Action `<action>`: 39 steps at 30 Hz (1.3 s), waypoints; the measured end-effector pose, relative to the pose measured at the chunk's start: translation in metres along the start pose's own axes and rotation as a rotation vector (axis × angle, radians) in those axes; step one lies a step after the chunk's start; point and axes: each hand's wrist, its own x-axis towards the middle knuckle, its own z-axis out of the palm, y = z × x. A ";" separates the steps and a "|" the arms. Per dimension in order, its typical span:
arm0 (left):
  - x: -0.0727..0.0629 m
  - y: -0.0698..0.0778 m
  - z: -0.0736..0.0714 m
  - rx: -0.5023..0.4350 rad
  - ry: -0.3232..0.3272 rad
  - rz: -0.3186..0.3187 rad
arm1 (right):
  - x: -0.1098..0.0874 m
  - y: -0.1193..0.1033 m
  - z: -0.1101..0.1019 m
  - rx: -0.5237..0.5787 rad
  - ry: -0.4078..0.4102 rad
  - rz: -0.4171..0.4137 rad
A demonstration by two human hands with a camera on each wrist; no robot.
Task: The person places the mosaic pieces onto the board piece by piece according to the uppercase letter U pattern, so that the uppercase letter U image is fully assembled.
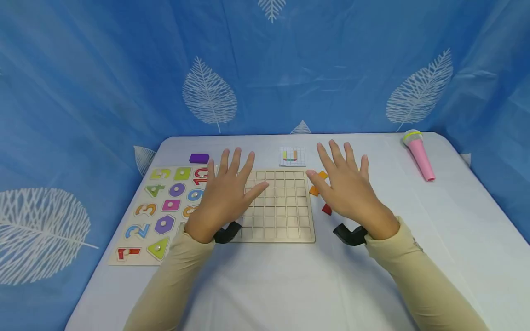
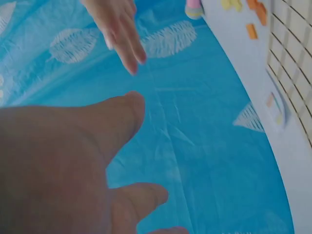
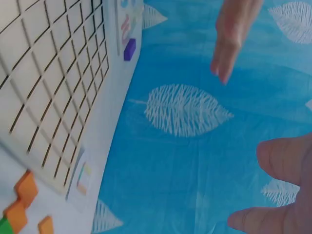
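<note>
Both hands are held up over the table with fingers spread, and neither holds anything. My left hand [image 1: 225, 195] hovers between a wooden number puzzle board [image 1: 138, 216] and a wooden grid board [image 1: 281, 216], overlapping the edges of both in the head view. To the right of the grid, my right hand [image 1: 349, 191] partly covers some small coloured pieces: an orange piece [image 1: 314, 190] and a red piece [image 1: 327, 209] show beside it. In the right wrist view, orange tiles [image 3: 26, 189] and a green piece [image 3: 5, 227] lie near the grid.
A small card with a coloured U-shaped pattern [image 1: 292, 156] lies behind the grid. At the back left is a purple block [image 1: 199, 158]. A pink toy microphone [image 1: 420, 156] lies at the back right. Blue curtain [image 1: 331, 82] with white leaves hangs behind the table.
</note>
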 end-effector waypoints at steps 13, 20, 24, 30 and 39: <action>-0.066 -0.080 0.017 -0.038 0.184 0.000 | -0.004 0.108 -0.017 0.149 0.074 0.114; -0.092 -0.088 0.047 -0.235 0.302 0.056 | 0.013 0.156 0.012 0.271 0.196 0.259; -0.089 -0.085 0.065 -0.346 0.254 0.093 | 0.023 0.175 0.037 0.301 0.248 0.297; -0.080 -0.081 0.083 -0.429 0.095 0.086 | 0.025 0.189 0.059 0.287 0.275 0.242; -0.082 -0.073 0.095 -0.353 0.014 0.070 | 0.029 0.195 0.068 0.242 0.266 0.188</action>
